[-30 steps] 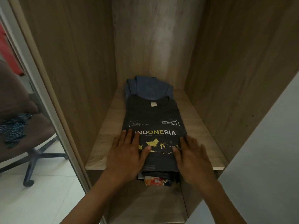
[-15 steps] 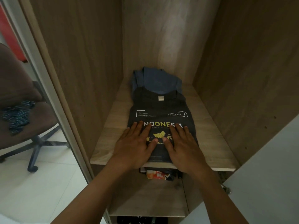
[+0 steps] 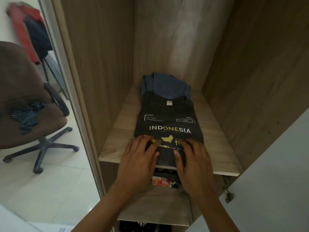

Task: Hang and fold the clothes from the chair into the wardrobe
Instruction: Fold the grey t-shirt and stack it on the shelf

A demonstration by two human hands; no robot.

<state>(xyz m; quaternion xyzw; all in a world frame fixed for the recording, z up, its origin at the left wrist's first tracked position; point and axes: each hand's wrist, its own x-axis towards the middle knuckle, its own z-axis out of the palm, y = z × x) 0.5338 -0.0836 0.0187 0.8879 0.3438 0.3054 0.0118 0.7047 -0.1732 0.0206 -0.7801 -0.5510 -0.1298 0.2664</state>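
Far left of the shelf (image 3: 117, 141), a red and dark garment (image 3: 26, 30) hangs by the wall. Still left of the shelf, but nearer to it, is a brown chair (image 3: 38, 91) with a striped cloth (image 3: 26, 116) crumpled on its seat.

The shelf sits in the wardrobe (image 3: 103, 64). At its front edge the left hand (image 3: 138, 159) lies palm down on a folded black tee (image 3: 167, 114), fingers a bit bent and pressing on top, not wrapped round anything. The tee lies along the middle of the shelf, print up, with its near end over the front edge. A blue tee (image 3: 165, 86) is folded at the back of the shelf, partly under the black one.

The right hand (image 3: 194, 163) lies on the same tee at the shelf's front edge in the same loose, flat way. Under the shelf, some more clothes (image 3: 163, 180) peek out. Right of the shelf is the white door (image 3: 275, 181).
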